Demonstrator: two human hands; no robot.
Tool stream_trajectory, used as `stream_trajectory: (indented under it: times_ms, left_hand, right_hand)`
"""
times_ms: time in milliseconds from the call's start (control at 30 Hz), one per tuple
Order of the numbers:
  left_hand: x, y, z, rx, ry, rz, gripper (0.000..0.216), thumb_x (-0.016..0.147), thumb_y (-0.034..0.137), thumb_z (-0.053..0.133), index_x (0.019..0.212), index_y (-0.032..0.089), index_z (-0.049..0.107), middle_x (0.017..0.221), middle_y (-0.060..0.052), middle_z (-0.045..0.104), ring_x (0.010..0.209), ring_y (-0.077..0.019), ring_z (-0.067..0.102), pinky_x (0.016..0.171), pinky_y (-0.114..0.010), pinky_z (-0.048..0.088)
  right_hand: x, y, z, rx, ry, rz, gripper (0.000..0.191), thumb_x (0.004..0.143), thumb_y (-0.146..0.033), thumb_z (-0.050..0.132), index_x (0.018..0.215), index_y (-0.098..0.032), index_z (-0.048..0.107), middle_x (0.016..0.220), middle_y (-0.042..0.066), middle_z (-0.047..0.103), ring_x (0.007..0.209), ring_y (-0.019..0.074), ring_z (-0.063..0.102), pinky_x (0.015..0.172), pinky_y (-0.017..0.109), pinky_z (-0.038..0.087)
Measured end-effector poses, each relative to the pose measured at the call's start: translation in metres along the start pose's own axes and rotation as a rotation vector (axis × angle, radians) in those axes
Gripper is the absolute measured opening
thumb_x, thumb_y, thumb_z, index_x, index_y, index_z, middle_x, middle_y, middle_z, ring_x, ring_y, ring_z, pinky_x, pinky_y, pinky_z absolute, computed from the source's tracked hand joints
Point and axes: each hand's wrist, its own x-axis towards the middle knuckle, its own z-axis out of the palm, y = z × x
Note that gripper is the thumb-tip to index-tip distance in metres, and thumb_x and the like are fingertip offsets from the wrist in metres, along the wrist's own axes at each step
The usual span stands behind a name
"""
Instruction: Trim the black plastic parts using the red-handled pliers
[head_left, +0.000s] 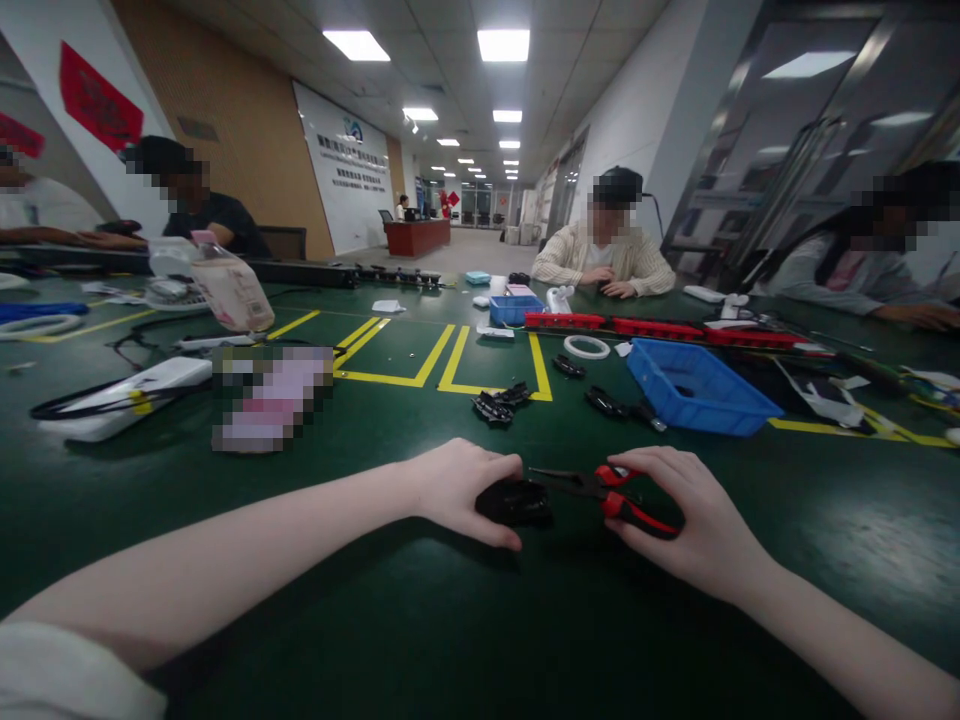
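Observation:
My left hand [469, 495] is closed around a small black plastic part [517, 502], low over the green table [360, 620]. From the right, my right hand [679, 510] grips needle-nose pliers [600, 487] by their red and black handles. The dark jaws point left, close to the black part; whether they touch it I cannot tell. Beyond my hands lie several more black parts [501, 403], some in a small cluster and others near a blue tray [697, 390].
To the left lie a white box-like device [127, 398] with a black cable and a pinkish, pixelated object [274, 400]. A bottle [231, 285] stands behind them. Red strips [660, 328], a white ring [586, 347] and a smaller blue tray [516, 309] lie farther back. People sit around the table.

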Motion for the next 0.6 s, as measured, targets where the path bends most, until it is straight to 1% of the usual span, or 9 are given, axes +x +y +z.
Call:
stream_trajectory:
  times_ms: [67, 133, 167, 233, 300, 367, 467, 533, 600]
  left_hand:
    - [0.000, -0.008, 0.000, -0.286, 0.033, -0.038, 0.050, 0.072, 0.058, 0.065, 0.100, 0.018, 0.054, 0.064, 0.004, 0.051, 0.052, -0.0108, 0.045, 0.049, -0.021, 0.030]
    - [0.002, -0.020, -0.001, -0.739, 0.128, -0.109, 0.046, 0.075, 0.056, 0.062, 0.097, 0.016, 0.053, 0.058, 0.006, 0.043, 0.051, -0.0092, 0.040, 0.049, -0.020, 0.029]
    - [0.003, -0.027, -0.001, -0.825, 0.166, -0.137, 0.047, 0.081, 0.061, 0.049, 0.096, 0.016, 0.050, 0.057, 0.006, 0.040, 0.048, -0.0084, 0.036, 0.046, -0.020, 0.029]
    - [0.006, -0.041, -0.005, -0.913, 0.178, -0.187, 0.054, 0.088, 0.065, 0.021, 0.092, 0.018, 0.045, 0.053, 0.008, 0.031, 0.041, -0.0081, 0.027, 0.041, -0.020, 0.026]
    - [0.009, -0.053, -0.011, -0.970, 0.152, -0.238, 0.054, 0.089, 0.064, 0.014, 0.089, 0.019, 0.043, 0.056, 0.008, 0.028, 0.041, -0.0077, 0.024, 0.038, -0.019, 0.023]
    - [0.010, -0.061, -0.017, -0.986, 0.092, -0.281, 0.049, 0.087, 0.064, 0.024, 0.084, 0.019, 0.043, 0.058, 0.007, 0.028, 0.041, -0.0070, 0.024, 0.037, -0.018, 0.021]
    - [0.009, -0.065, -0.024, -0.955, 0.024, -0.330, 0.043, 0.086, 0.061, 0.037, 0.081, 0.018, 0.044, 0.057, 0.007, 0.031, 0.041, -0.0066, 0.027, 0.036, -0.017, 0.020]
    - [0.009, -0.064, -0.024, -0.904, 0.046, -0.345, 0.039, 0.086, 0.056, 0.043, 0.083, 0.017, 0.045, 0.056, 0.007, 0.032, 0.040, -0.0063, 0.028, 0.036, -0.017, 0.020]
    - [0.007, -0.061, -0.019, -0.836, 0.118, -0.332, 0.034, 0.086, 0.051, 0.046, 0.086, 0.017, 0.045, 0.056, 0.008, 0.035, 0.041, -0.0058, 0.030, 0.037, -0.017, 0.021]
  right_hand:
    - [0.000, 0.001, 0.001, 0.019, -0.003, 0.020, 0.044, 0.076, -0.038, 0.065, 0.115, -0.025, 0.050, 0.109, 0.007, 0.063, 0.103, 0.0265, 0.057, 0.084, 0.044, 0.047]
    - [0.000, 0.002, 0.003, 0.052, -0.013, 0.045, 0.042, 0.076, -0.038, 0.064, 0.115, -0.026, 0.051, 0.109, 0.007, 0.062, 0.102, 0.0264, 0.058, 0.084, 0.044, 0.048]
    - [0.000, 0.002, 0.003, 0.071, -0.014, 0.058, 0.041, 0.077, -0.038, 0.063, 0.114, -0.026, 0.051, 0.109, 0.007, 0.062, 0.102, 0.0264, 0.058, 0.084, 0.044, 0.048]
    - [0.001, 0.002, 0.004, 0.103, -0.020, 0.090, 0.041, 0.078, -0.038, 0.062, 0.115, -0.026, 0.051, 0.110, 0.007, 0.062, 0.103, 0.0261, 0.058, 0.085, 0.044, 0.049]
    - [0.002, 0.001, 0.004, 0.106, -0.022, 0.110, 0.040, 0.079, -0.038, 0.062, 0.115, -0.026, 0.050, 0.111, 0.007, 0.062, 0.104, 0.0258, 0.058, 0.086, 0.044, 0.049]
    - [0.003, 0.001, 0.004, 0.090, -0.031, 0.096, 0.041, 0.079, -0.038, 0.062, 0.116, -0.025, 0.049, 0.112, 0.007, 0.061, 0.104, 0.0260, 0.058, 0.086, 0.044, 0.049]
    - [0.002, 0.000, 0.003, 0.045, -0.029, 0.013, 0.045, 0.078, -0.037, 0.063, 0.118, -0.024, 0.047, 0.114, 0.009, 0.060, 0.106, 0.0275, 0.057, 0.087, 0.046, 0.049]
    - [0.002, 0.001, 0.003, -0.006, -0.012, -0.052, 0.048, 0.078, -0.037, 0.064, 0.120, -0.024, 0.045, 0.116, 0.010, 0.058, 0.107, 0.0281, 0.056, 0.087, 0.046, 0.048]
    - [0.001, 0.001, 0.003, -0.064, 0.008, -0.113, 0.050, 0.077, -0.036, 0.065, 0.121, -0.023, 0.045, 0.115, 0.011, 0.058, 0.106, 0.0277, 0.055, 0.087, 0.045, 0.048]
